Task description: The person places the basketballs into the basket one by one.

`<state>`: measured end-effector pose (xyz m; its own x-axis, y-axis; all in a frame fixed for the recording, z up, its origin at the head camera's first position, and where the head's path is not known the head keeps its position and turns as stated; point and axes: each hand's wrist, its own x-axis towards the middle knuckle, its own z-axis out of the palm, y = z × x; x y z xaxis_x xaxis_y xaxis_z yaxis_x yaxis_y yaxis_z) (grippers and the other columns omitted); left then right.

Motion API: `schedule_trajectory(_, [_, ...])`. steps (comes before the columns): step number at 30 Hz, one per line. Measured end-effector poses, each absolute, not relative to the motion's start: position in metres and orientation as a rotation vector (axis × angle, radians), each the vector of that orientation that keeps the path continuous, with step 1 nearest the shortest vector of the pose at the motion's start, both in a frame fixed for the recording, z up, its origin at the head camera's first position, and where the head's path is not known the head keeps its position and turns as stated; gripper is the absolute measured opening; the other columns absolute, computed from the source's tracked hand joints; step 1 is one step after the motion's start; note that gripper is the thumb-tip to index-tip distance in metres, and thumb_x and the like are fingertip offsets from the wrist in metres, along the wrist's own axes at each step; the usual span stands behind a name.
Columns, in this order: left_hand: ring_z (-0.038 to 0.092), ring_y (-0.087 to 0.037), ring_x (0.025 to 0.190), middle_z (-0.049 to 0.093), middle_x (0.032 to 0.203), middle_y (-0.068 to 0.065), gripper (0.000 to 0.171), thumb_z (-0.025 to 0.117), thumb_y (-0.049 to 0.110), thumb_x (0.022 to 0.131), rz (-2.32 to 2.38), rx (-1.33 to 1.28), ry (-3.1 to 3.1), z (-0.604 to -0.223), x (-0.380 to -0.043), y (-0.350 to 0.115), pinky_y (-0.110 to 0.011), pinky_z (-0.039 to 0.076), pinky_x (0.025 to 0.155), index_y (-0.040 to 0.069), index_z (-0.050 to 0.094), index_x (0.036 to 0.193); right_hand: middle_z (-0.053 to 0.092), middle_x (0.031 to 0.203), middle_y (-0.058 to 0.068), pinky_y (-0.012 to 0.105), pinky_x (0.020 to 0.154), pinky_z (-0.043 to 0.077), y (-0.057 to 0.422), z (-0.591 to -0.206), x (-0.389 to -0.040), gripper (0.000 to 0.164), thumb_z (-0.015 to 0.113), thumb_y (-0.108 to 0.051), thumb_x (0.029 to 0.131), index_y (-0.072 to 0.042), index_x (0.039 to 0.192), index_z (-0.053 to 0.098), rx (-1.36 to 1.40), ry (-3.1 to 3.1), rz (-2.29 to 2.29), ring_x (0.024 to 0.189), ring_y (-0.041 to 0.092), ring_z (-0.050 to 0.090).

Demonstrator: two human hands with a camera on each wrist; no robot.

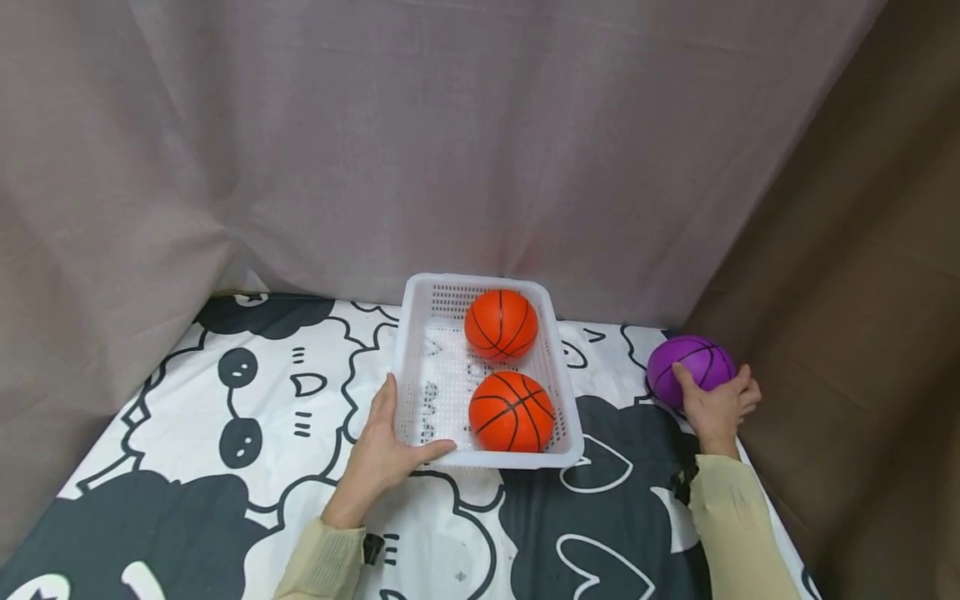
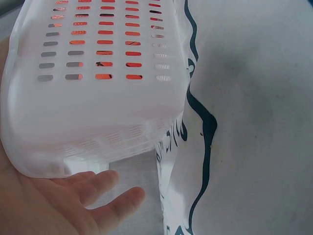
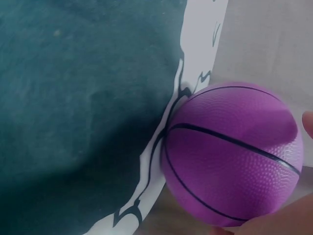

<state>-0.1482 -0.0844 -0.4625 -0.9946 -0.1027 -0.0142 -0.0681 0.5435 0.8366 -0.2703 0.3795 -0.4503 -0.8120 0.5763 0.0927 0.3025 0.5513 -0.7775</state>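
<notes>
Two orange mini basketballs (image 1: 501,325) sit along the right side of a white perforated basket (image 1: 491,458). My left hand (image 1: 382,454) rests at the basket's near left corner, thumb over the near rim and fingers stretched along the left wall. In the left wrist view those fingers (image 2: 117,208) extend loosely past the basket wall (image 2: 98,105). At the right edge of the table, my right hand (image 1: 720,408) holds a purple mini basketball (image 1: 690,367), thumb on its near left side and bent fingers round its right. Much of that ball (image 3: 230,156) shows in the right wrist view.
A black and white cartoon cloth (image 1: 300,450) covers the table. Grey-brown curtain (image 1: 450,150) hangs behind the basket, and a darker brown curtain (image 1: 862,333) hangs close beside the purple ball on the right.
</notes>
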Motion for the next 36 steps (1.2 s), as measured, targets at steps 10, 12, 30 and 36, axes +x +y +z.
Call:
schedule_trajectory(10, [0.043, -0.031, 0.124, 0.012, 0.161, -0.006, 0.138, 0.082, 0.067, 0.058, -1.474, 0.143, -2.727, -0.465, -0.146, -0.084, -0.054, 0.038, 0.103, 0.014, 0.005, 0.158, -0.006, 0.152, 0.028, 0.065, 0.109, 0.015, 0.389, -0.459, -0.270, 0.117, 0.064, -0.062, 0.082, -0.007, 0.153, -0.012, -0.699, -2.546, 1.140, 0.139, 0.047, 0.002])
schedule_trajectory(12, [0.043, -0.031, 0.125, 0.012, 0.161, -0.006, 0.137, 0.082, 0.067, 0.058, -1.473, 0.139, -2.724, -0.465, -0.146, -0.084, -0.054, 0.038, 0.103, 0.014, 0.004, 0.158, -0.006, 0.152, 0.028, 0.067, 0.108, 0.016, 0.391, -0.460, -0.271, 0.119, 0.063, -0.063, 0.082, -0.007, 0.153, -0.013, -0.706, -2.555, 1.136, 0.139, 0.047, 0.003])
schedule_trajectory(30, [0.040, -0.031, 0.129, 0.011, 0.162, -0.005, 0.140, 0.079, 0.074, 0.055, -1.457, 0.151, -2.741, -0.464, -0.148, -0.085, -0.054, 0.037, 0.105, 0.016, 0.003, 0.158, -0.007, 0.152, 0.032, 0.069, 0.106, 0.016, 0.386, -0.461, -0.275, 0.127, 0.062, -0.070, 0.078, -0.012, 0.150, -0.025, -0.769, -2.630, 1.210, 0.138, 0.055, 0.004])
schedule_trajectory(36, [0.038, -0.031, 0.131, 0.011, 0.162, -0.006, 0.135, 0.083, 0.064, 0.060, -1.471, 0.145, -2.732, -0.463, -0.148, -0.085, -0.054, 0.035, 0.106, 0.017, 0.002, 0.157, -0.003, 0.151, 0.031, 0.069, 0.106, 0.018, 0.383, -0.459, -0.278, 0.127, 0.064, -0.070, 0.076, -0.013, 0.151, -0.022, -0.766, -2.615, 1.202, 0.136, 0.057, 0.010])
